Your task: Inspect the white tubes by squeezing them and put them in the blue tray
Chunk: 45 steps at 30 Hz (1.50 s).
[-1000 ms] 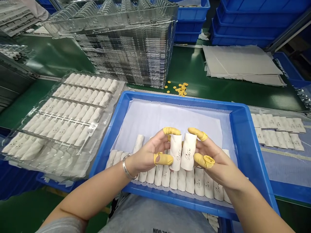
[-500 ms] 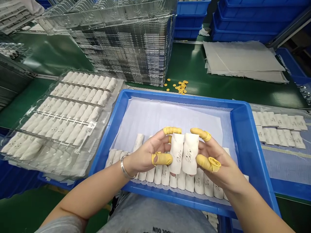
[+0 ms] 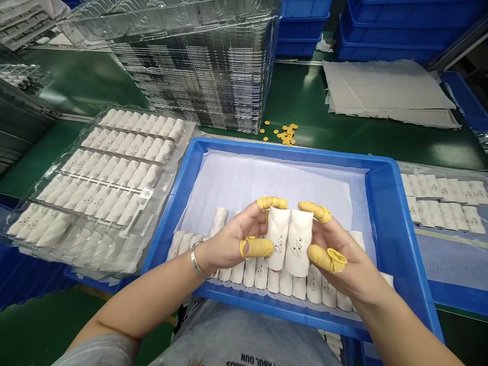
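Note:
Over a blue plastic tray (image 3: 267,147) lined with a white sheet (image 3: 263,183), my left hand (image 3: 232,241) grips one short white tube (image 3: 277,238). My right hand (image 3: 333,249) grips a second white tube (image 3: 299,243), and the two stand side by side, touching. Both tubes bear dark script marks. Yellow finger cots (image 3: 256,247) cover my left fingertips, and others (image 3: 326,258) cover my right. Below my hands, a row of similar white tubes (image 3: 261,274) lies in the tray, partly hidden by my hands.
To the left, a clear plastic tray (image 3: 114,178) holds rows of white tubes. Another clear tray (image 3: 438,198) with tubes lies right. Beyond stand stacked clear trays (image 3: 198,66), loose yellow finger cots (image 3: 285,134), a pile of pale sheets (image 3: 389,91) and blue crates (image 3: 404,30).
The two tubes have come closer together and now touch, standing more upright. The whole view has shifted slightly, with the tray lower-right in the frame.

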Tool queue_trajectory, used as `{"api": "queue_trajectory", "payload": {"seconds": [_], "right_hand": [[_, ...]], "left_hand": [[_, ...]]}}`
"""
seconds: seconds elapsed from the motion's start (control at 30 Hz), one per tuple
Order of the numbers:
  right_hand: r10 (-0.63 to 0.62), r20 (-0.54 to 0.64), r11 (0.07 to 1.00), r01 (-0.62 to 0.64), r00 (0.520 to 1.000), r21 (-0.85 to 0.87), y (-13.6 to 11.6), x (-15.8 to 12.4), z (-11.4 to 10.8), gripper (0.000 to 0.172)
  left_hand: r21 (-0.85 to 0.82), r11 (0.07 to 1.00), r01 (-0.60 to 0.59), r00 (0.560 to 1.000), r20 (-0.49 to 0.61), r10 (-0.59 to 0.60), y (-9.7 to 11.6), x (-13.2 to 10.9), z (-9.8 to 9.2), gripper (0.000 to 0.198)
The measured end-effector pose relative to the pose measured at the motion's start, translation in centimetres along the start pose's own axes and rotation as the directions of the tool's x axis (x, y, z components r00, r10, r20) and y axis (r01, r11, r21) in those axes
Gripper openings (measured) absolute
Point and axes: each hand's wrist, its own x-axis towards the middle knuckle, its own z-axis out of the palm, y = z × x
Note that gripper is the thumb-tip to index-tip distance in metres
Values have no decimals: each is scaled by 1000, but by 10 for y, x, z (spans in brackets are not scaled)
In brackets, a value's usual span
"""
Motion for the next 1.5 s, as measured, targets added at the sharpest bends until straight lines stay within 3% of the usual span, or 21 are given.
{"api": "queue_trajectory", "payload": {"seconds": [0.37, 0.67, 1.03, 1.33, 1.5], "right_hand": [[49, 1, 990, -49, 999, 134, 1, 1, 0, 51], [-31, 8, 999, 31, 999, -28, 0, 0, -1, 50], [17, -47, 999, -15, 999, 42, -1, -1, -3, 50], [40, -54, 997, -36, 998, 75, -4, 0, -1, 46], [44, -71, 996, -38, 996, 80, -3, 1, -2, 46]], "left_hand": [[-79, 995, 59, 998, -16, -61, 3, 0, 1, 59], [-10, 1000, 13, 999, 44, -13, 2, 0, 0, 56], [-51, 995, 82, 995, -52, -84, 6, 0, 1, 65], [-97, 993, 62, 998, 4, -61, 5, 0, -2, 55], [-90, 993, 79, 997, 10, -79, 5, -1, -2, 60]]}}
